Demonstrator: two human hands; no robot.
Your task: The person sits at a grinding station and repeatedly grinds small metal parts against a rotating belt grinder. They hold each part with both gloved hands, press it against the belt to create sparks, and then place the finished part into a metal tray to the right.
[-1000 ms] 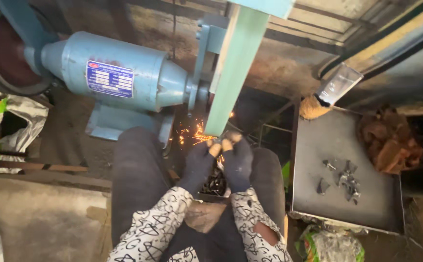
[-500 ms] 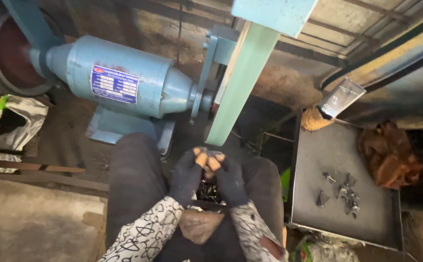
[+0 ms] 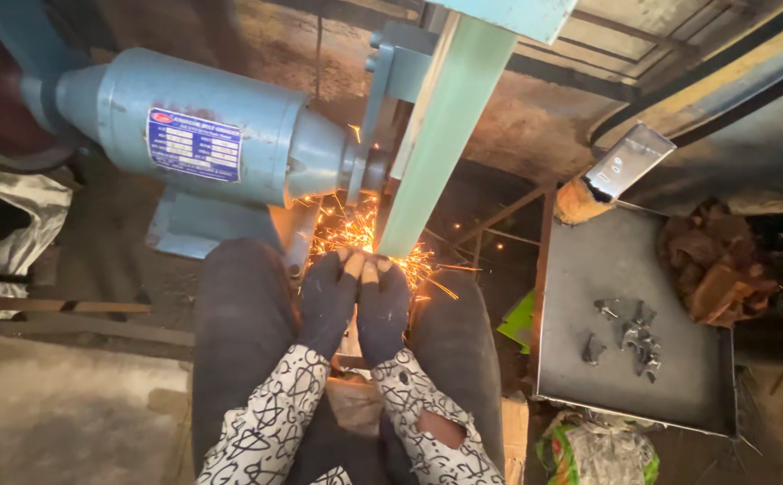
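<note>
My left hand [image 3: 329, 301] and my right hand [image 3: 384, 304], both in dark gloves, are pressed together just below the green sanding belt [image 3: 441, 135] of a blue belt grinder [image 3: 203, 139]. Their fingertips pinch a small workpiece against the belt; the piece itself is hidden by the fingers. Orange sparks [image 3: 356, 229] spray out left and right of the contact point. My patterned white sleeves and dark trousered knees frame the hands from below.
A grey metal tray [image 3: 589, 359] at the right holds several small dark metal pieces [image 3: 629, 328] and a rusty brown heap [image 3: 715, 265]. A brush with a metal ferrule [image 3: 611, 175] rests at the tray's far corner. Crumpled bags lie at the left [image 3: 10, 238] and bottom right [image 3: 598, 454].
The hands pulled slightly back from the belt half a second ago with no sparks; now they press the piece against it again and sparks fly.
</note>
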